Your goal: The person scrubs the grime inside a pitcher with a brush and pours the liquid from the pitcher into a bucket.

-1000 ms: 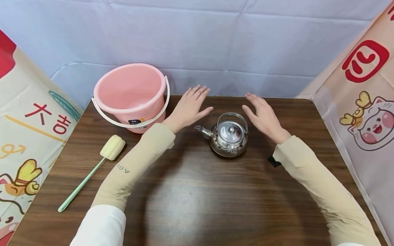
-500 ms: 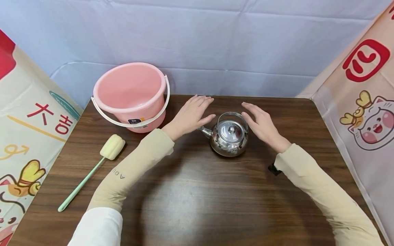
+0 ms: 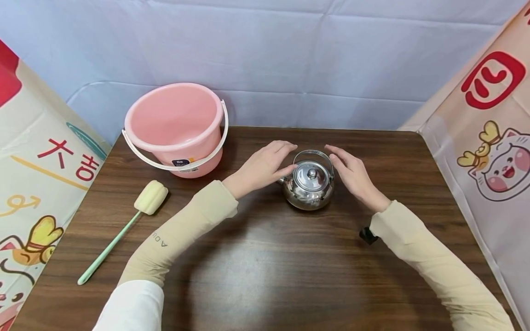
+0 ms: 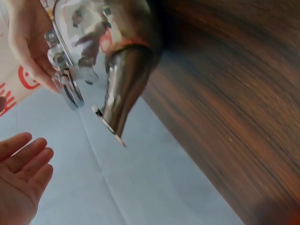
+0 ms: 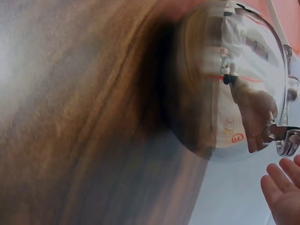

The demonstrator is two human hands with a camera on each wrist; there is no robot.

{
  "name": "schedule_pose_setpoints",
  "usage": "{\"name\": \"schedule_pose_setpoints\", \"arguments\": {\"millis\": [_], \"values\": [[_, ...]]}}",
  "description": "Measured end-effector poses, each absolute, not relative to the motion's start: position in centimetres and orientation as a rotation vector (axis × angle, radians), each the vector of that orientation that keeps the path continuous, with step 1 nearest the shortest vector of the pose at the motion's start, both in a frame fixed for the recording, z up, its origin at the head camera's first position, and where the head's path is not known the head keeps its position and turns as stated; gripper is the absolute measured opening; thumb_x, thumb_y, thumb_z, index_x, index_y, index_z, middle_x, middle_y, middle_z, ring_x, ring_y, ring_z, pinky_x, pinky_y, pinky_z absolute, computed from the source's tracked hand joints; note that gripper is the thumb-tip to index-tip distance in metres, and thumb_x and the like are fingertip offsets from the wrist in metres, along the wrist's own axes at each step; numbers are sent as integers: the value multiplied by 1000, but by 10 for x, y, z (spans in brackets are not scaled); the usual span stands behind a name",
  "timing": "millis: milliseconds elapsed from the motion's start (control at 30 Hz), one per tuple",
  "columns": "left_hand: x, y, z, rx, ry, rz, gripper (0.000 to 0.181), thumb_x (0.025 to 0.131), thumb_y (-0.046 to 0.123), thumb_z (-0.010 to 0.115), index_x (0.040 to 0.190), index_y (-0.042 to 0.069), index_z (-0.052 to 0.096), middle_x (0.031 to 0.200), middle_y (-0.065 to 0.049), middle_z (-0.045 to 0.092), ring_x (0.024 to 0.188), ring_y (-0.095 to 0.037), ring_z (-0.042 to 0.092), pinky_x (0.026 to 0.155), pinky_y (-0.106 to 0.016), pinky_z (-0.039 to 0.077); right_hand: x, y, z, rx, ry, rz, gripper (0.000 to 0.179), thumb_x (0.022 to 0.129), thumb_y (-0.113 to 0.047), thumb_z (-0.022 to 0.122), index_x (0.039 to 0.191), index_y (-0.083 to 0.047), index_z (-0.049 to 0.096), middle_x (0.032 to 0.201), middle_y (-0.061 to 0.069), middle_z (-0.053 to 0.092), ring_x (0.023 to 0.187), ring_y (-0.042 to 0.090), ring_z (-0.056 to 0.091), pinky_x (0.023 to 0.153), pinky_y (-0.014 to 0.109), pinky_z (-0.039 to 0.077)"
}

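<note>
A shiny metal teapot [image 3: 308, 191] stands upright on the wooden table, its lid on and its wire handle raised. On the spout side, my left hand [image 3: 267, 166] hovers with fingers extended, partly covering the spout in the head view. The left wrist view shows the spout [image 4: 124, 89] apart from that hand's loosely bent fingers [image 4: 33, 164]. Beyond the opposite side is my right hand [image 3: 353, 177], fingers extended towards the handle. In the right wrist view a gap shows between its fingertips [image 5: 276, 178] and the teapot body [image 5: 234, 84].
A pink bucket [image 3: 174, 115] with a white handle stands at the back left. In front of it lies a sponge brush [image 3: 151, 197] with a long green stick. Pale cloth [image 3: 269, 55] hangs behind the table, and printed cloths hang at both sides.
Both hands have come closer to the teapot: the left moved right and towards me, the right came slightly lower. Teapot, bucket and brush have stayed in place.
</note>
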State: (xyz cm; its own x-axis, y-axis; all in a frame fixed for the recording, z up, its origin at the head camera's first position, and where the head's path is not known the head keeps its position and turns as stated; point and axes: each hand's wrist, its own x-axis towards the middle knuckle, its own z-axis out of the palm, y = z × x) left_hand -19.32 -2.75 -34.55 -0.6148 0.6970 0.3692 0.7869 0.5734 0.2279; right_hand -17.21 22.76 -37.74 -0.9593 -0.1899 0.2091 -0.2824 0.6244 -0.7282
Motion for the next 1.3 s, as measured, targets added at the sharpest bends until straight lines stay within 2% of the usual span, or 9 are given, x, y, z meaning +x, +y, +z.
{"name": "schedule_pose_setpoints", "arguments": {"millis": [367, 633, 1100, 1300], "values": [[-183, -12, -348, -1347, -2518, -560, 42, 91, 30, 54, 121, 1, 52, 118, -9, 54, 115, -20, 47, 99, -27, 35, -169, 225, -386, 275, -2714, 1444, 44, 98, -34, 36, 133, -10, 47, 134, 11, 47, 124, 27, 40, 99, 46, 32], [-178, -2, -353, -1392, -2461, -571, 37, 90, 27, 56, 116, 1, 55, 114, -7, 57, 111, -19, 50, 96, -25, 38, -170, 222, -393, 222, -2611, 1774, 43, 100, -24, 31, 132, 2, 43, 127, 21, 51, 119, 31, 46, 101, 39, 31], [-177, 10, -364, -1423, -2470, -537, 32, 91, 25, 55, 113, 2, 57, 110, -6, 57, 105, -17, 53, 87, -26, 44, -171, 214, -402, 191, -2536, 1903, 47, 100, -23, 28, 126, 13, 44, 127, 27, 47, 125, 31, 38, 106, 33, 24], [-178, 14, -364, -1402, -2523, -452, 32, 91, 25, 54, 114, 3, 56, 109, -6, 56, 105, -16, 52, 87, -26, 44, -167, 206, -394, 197, -2565, 1872, 44, 100, -18, 26, 126, 14, 42, 130, 28, 44, 128, 32, 33, 107, 38, 21]]}}
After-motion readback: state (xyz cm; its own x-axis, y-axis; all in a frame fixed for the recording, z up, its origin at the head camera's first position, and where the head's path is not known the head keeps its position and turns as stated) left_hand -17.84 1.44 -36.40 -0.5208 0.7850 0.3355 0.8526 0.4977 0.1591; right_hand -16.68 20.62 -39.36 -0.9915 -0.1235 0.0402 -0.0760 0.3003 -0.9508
